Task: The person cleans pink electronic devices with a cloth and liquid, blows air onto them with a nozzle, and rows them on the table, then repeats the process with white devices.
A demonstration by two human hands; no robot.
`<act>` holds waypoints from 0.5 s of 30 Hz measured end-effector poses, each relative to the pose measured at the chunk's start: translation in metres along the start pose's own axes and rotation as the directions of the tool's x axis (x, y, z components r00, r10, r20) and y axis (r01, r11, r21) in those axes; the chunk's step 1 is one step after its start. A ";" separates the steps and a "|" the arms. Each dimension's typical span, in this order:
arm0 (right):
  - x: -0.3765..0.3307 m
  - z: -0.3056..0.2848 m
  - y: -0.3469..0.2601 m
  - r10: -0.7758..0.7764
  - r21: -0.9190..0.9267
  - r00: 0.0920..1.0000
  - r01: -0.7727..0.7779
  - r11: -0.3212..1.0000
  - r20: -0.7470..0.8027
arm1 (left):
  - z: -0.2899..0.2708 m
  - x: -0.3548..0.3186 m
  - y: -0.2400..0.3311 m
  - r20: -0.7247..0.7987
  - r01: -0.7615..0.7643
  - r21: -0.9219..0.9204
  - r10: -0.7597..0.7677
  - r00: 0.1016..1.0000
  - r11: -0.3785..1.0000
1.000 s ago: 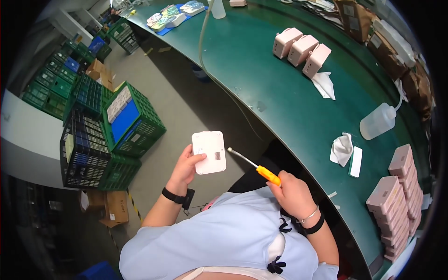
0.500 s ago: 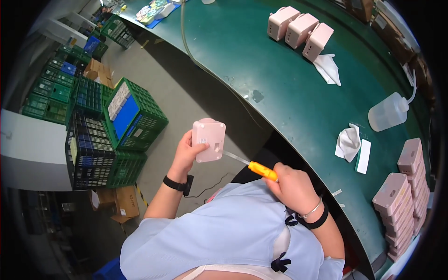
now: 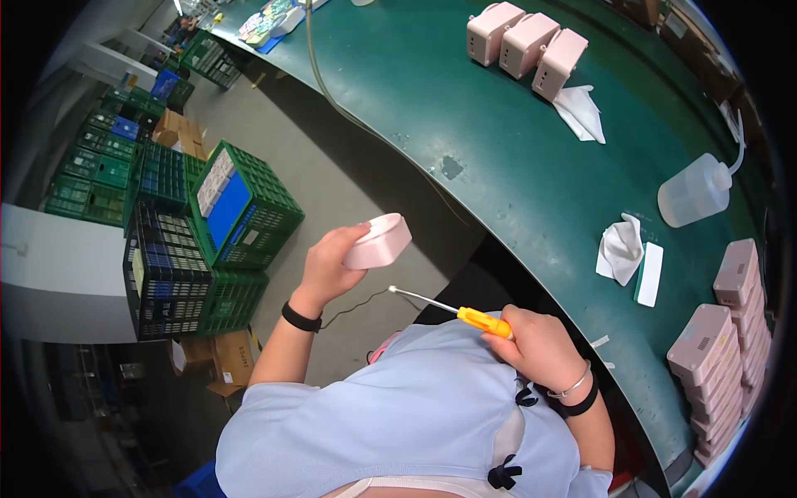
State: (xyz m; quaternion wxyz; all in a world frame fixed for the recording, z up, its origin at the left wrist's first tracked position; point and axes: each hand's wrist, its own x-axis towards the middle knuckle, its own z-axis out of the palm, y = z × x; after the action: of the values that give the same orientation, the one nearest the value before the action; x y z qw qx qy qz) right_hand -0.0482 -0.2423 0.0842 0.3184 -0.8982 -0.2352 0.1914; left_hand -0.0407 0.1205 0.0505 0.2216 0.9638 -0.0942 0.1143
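My left hand [image 3: 327, 264] is closed round a small pink plastic device [image 3: 383, 242] with rounded corners, held tilted in the air in front of me. Part of the device is hidden by the fingers. Gripped by its yellow handle in my right hand [image 3: 544, 349] is a screwdriver [image 3: 485, 321]. Its thin metal shaft points left, and a small pale spot shows at the tip, which is apart from the device and below it.
The green worktable [image 3: 531, 191] runs along my right. On it stand three pink devices [image 3: 528, 43], stacked pink devices [image 3: 706, 357], a clear squeeze bottle [image 3: 696, 191], a crumpled white cloth [image 3: 620, 249] and another cloth [image 3: 579, 112]. Green crates [image 3: 257, 207] stand on the left.
My left hand has turned the device from its flat, screw-holed face to its side. The screwdriver tip has moved away from the device, and my right hand has shifted slightly right and down.
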 end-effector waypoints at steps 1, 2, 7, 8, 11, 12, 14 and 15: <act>-0.002 -0.002 0.001 -0.032 0.065 0.999 0.030 0.997 0.030 | -0.002 0.002 -0.001 0.026 -0.098 0.051 0.097 0.995 0.994; -0.003 -0.003 0.003 -0.027 0.069 0.999 0.025 0.997 0.027 | -0.003 0.004 -0.002 0.057 -0.198 0.098 0.193 0.980 0.975; -0.011 0.000 0.010 0.012 0.032 1.000 -0.012 0.999 -0.005 | -0.011 0.012 -0.007 0.216 -0.416 0.130 0.384 0.898 0.900; -0.012 0.003 0.011 0.052 -0.002 0.997 -0.052 0.999 -0.054 | -0.013 0.012 -0.010 0.282 -0.327 0.027 0.306 0.909 0.945; -0.015 0.003 0.019 0.070 0.060 0.995 -0.066 0.996 -0.066 | -0.014 0.004 -0.023 0.436 -0.104 -0.151 0.161 0.886 0.983; -0.017 0.001 0.025 0.040 0.153 0.999 -0.035 0.988 -0.034 | -0.007 -0.005 -0.035 0.453 0.202 -0.502 0.057 0.890 0.841; -0.018 0.001 0.030 0.002 0.251 1.000 -0.002 0.968 -0.001 | 0.005 -0.029 -0.054 0.587 0.591 -0.806 -0.095 0.804 0.034; -0.017 0.002 0.032 -0.003 0.289 1.000 0.001 0.957 0.005 | 0.013 -0.038 -0.052 0.586 0.592 -0.805 -0.095 0.804 0.036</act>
State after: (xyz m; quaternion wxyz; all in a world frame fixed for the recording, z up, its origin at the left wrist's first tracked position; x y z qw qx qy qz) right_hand -0.0532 -0.2723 0.0648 0.4458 -0.8412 -0.2065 0.2258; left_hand -0.0621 0.1659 0.0079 0.7891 0.5702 0.0563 -0.2211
